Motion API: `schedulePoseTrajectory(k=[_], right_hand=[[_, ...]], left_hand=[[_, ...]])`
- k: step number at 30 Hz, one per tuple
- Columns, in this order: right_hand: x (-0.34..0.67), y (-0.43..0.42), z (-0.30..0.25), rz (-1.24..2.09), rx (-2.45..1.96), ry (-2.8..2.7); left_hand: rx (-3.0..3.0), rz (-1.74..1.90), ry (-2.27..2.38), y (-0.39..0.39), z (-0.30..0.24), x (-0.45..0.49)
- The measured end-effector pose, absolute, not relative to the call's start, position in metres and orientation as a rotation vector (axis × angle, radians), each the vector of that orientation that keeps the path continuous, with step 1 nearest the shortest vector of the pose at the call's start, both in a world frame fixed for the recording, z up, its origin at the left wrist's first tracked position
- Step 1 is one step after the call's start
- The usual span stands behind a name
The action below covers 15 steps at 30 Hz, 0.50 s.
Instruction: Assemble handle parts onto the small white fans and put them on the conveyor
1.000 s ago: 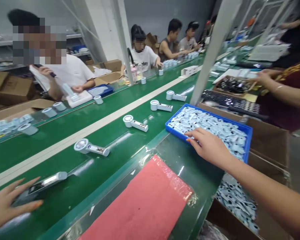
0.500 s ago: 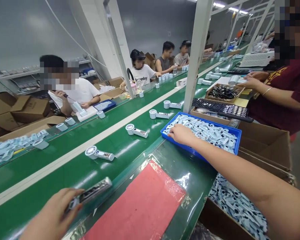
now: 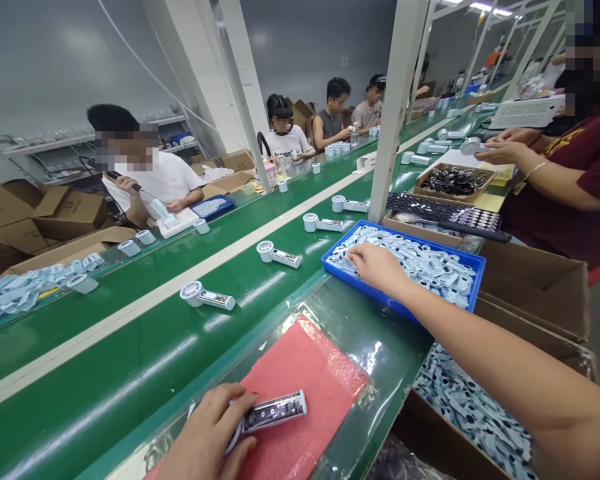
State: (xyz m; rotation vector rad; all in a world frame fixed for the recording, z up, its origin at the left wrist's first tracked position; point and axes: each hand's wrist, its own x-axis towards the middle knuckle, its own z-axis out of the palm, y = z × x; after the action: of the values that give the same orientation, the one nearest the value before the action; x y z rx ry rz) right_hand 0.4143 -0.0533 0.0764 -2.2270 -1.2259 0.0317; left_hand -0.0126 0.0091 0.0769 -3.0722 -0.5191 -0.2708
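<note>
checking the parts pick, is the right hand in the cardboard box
No, the right hand reaches into the blue tray of small parts.

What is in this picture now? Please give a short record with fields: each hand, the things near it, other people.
left hand: holds a slim handheld device over the red mat
right hand: reaches into the blue tray, fingers on the small white parts
conveyor belt: green, carries several white devices in a row
other people: seated across the belt; one person's hands to the right
</note>
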Motion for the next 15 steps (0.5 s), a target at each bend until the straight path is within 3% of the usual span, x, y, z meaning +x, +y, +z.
schedulePoseTrajectory(k=[5, 11, 15], right_hand=[[0.373, -0.068, 0.081, 0.275, -1.984, -1.304], [0.281, -0.086, 0.063, 0.894, -1.388, -1.302], [0.227, -0.098, 0.056, 0.902, -1.287, -1.355]], left_hand=[[-3.197, -0.212, -0.682, 0.005, 0.074, -0.007], [-3.349, -0.331, -0.794, -0.006, 0.076, -0.007], [-3.4, -0.579, -0.802, -0.011, 0.073, -0.012]])
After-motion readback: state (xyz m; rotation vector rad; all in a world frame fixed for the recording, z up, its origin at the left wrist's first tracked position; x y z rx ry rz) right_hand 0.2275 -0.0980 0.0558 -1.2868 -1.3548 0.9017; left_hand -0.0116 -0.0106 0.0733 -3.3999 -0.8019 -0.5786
